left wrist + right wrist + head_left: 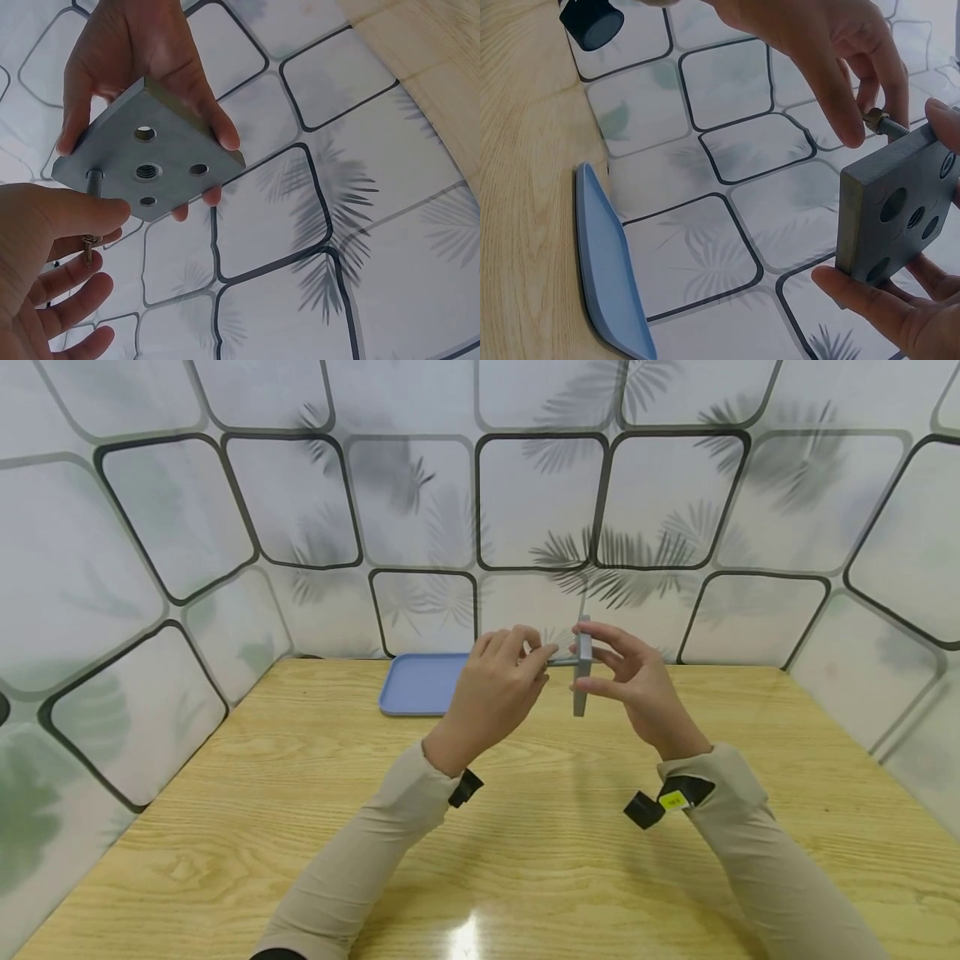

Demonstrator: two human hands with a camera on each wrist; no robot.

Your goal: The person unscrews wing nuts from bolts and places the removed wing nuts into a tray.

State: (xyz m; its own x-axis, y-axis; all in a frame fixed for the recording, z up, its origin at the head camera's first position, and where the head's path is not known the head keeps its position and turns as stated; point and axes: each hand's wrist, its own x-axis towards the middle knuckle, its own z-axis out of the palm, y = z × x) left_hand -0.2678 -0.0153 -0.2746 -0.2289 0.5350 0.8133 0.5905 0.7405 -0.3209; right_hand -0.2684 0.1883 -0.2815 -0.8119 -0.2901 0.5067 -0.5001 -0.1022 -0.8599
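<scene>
A square grey metal plate [169, 176] with several holes is held upright, its edge towards me in the head view. My right hand [633, 681] grips it by the edges, thumb below and fingers above. A threaded bolt [94, 183] passes through one corner hole; its head sits recessed in the other face. On the bolt's free end is a small brass-coloured nut [875, 118]. My left hand [498, 685] pinches the nut between thumb and index finger, with its other fingers loosely bent. The plate's centre hole is threaded.
A shallow blue tray [423, 685] lies at the back of the wooden table [300, 810], partly hidden behind my left hand. A patterned cloth wall [540, 502] stands behind and on both sides. Black cameras are strapped to both wrists.
</scene>
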